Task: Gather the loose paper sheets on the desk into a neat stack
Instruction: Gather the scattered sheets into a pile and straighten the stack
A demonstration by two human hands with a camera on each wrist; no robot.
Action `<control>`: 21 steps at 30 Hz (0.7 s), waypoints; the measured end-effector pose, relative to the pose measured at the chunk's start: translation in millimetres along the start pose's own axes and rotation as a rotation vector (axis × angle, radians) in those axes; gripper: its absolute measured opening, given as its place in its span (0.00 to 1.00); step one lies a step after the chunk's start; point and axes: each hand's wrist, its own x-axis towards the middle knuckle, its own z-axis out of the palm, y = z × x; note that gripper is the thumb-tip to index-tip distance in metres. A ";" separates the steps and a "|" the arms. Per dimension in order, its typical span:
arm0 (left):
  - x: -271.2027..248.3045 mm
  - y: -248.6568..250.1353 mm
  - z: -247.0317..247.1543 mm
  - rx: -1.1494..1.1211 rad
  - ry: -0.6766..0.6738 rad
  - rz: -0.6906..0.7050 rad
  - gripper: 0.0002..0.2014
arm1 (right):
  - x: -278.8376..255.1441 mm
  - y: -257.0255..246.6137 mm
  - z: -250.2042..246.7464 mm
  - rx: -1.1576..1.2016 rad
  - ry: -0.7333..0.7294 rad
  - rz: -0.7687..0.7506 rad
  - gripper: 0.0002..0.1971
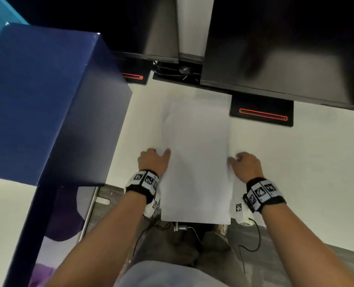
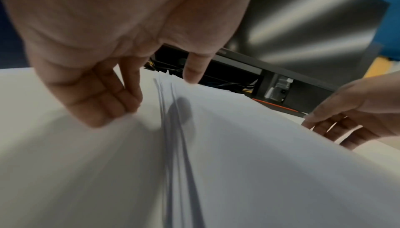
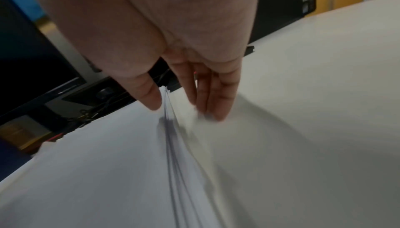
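Observation:
A stack of white paper sheets (image 1: 195,158) lies lengthwise in the middle of the white desk (image 1: 296,162), its near end hanging over the desk's front edge. My left hand (image 1: 161,154) grips the stack's left edge, thumb on top and fingers curled beside it. My right hand (image 1: 234,159) grips the right edge the same way. In the left wrist view the sheets' edges (image 2: 173,129) fan slightly between thumb (image 2: 191,74) and fingers (image 2: 108,101). In the right wrist view the layered edge (image 3: 173,146) runs between thumb (image 3: 149,94) and fingers (image 3: 214,101).
A large dark blue box (image 1: 47,100) stands at the left, close to my left hand. Two dark monitors (image 1: 285,48) line the back, their black bases (image 1: 262,113) marked with red lines, cables (image 1: 178,71) between them. Bare desk stretches to the right.

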 end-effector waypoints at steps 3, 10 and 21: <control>19.9 25.7 1.7 -0.009 0.141 0.019 0.45 | 29.1 -26.0 9.2 -0.017 0.110 0.129 0.39; 24.3 80.9 18.8 -0.049 0.039 -0.115 0.52 | 50.8 -94.9 33.2 0.063 0.098 0.316 0.51; 22.8 30.9 -37.1 -0.490 -0.294 0.149 0.15 | 35.8 -52.5 15.5 0.708 -0.154 0.021 0.28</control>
